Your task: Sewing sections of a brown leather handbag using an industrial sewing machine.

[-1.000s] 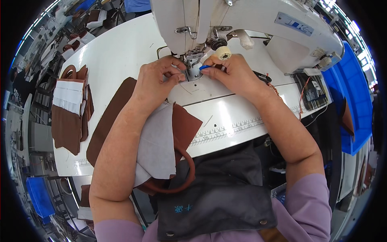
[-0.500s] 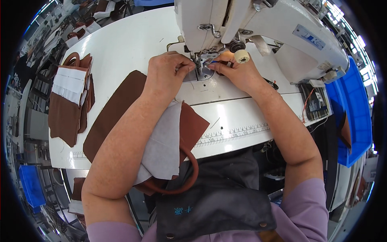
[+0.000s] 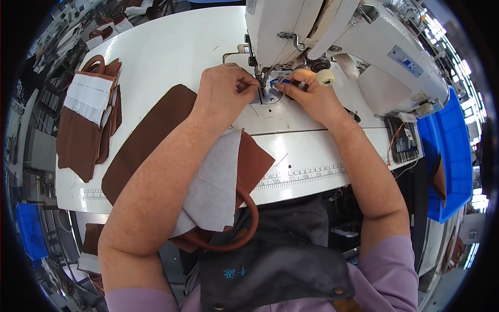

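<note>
Bent over a white sewing machine (image 3: 382, 44), a person brings the left hand (image 3: 223, 91) up beside the needle area, thumb and forefinger drawn together, anything between them too small to make out, while the right hand (image 3: 318, 100) pinches a small blue object (image 3: 282, 81) just across from it. Under the left forearm, a dark brown panel (image 3: 148, 138) lies on the white table (image 3: 176, 44), and a grey-backed piece (image 3: 215, 179) with a reddish-brown looped handle (image 3: 252, 218) overhangs its near edge. A stack of brown pieces (image 3: 78, 135) lies farther left, and a blue bin (image 3: 460, 140) stands at right.

A small blue tool (image 3: 281, 81), partly hidden, is held crosswise beneath the white sewing machine's (image 3: 378, 48) head, just right of its presser foot (image 3: 263, 83).
</note>
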